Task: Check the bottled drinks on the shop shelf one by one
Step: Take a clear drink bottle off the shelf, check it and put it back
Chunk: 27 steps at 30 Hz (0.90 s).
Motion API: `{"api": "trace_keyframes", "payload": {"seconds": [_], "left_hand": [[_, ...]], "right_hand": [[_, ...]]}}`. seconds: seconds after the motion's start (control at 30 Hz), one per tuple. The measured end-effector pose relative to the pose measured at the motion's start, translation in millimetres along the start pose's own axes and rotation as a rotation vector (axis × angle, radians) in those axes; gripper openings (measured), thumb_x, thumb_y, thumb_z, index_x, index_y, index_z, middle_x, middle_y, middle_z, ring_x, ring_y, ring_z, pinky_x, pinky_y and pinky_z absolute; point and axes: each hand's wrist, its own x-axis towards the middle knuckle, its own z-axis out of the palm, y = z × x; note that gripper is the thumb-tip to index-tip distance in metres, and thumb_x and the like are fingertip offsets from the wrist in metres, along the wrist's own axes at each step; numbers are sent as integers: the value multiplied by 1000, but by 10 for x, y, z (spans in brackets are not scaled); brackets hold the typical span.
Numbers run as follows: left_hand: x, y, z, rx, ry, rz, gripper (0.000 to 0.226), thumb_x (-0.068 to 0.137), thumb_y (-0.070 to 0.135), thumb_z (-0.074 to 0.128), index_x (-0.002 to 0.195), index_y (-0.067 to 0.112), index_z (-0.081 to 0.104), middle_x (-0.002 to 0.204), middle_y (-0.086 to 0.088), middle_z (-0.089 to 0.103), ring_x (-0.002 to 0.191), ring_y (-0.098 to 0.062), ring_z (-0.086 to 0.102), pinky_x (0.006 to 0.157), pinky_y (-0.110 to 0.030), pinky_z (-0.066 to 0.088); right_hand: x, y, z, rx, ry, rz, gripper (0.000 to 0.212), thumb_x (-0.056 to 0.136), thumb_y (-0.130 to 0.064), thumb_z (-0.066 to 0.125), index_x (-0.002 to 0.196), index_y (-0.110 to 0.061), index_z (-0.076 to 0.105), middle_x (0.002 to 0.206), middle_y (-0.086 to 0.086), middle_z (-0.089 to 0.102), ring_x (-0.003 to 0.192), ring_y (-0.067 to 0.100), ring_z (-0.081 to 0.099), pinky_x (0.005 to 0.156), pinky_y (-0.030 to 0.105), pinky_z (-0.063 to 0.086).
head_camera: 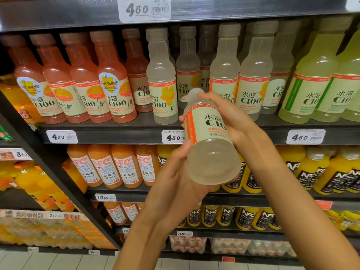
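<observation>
A cloudy-white bottle (211,145) with a cream label, orange stripe and dark lettering. Behind it, pink bottles (81,75), pale yellow-green bottles (311,75) and orange juice bottles (116,164) line dark grey shelves (116,136) with white price tags (62,136).

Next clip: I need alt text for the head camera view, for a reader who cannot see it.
Two hands hold a cloudy pale C100 bottle tilted in front of a shop shelf, its base toward the camera: the left hand cups the base and the right hand grips the upper part. Behind stand rows of pink bottles and pale bottles, above 4.50 price tags.
</observation>
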Motion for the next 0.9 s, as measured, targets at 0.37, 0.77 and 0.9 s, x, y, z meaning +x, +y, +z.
{"api": "trace_keyframes", "payload": {"seconds": [0.37, 0.77, 0.9], "left_hand": [[74, -97, -295, 641, 91, 135, 65, 61, 49, 75, 121, 36, 54, 116, 7, 69, 109, -13, 65, 86, -29, 54], [240, -40, -413, 1026, 220, 458, 80, 65, 30, 83, 135, 25, 44, 125, 3, 60, 113, -7, 59, 83, -17, 51], [232, 11, -471, 966, 212, 462, 79, 61, 20, 87, 130, 23, 48, 121, 3, 64, 113, -12, 61, 85, -20, 52]], "right_hand": [[-286, -117, 99, -441, -45, -513, 37, 91, -34, 53, 126, -20, 53, 108, 3, 72, 102, 19, 68, 80, 26, 55], [-514, 8, 242, -595, -98, -903, 42, 76, -24, 63, 112, -6, 49, 93, 5, 64, 96, 33, 64, 85, 46, 53], [-517, 34, 238, -651, -101, -930, 47, 76, -24, 65, 114, -3, 47, 98, 11, 62, 99, 38, 61, 90, 55, 49]]}}
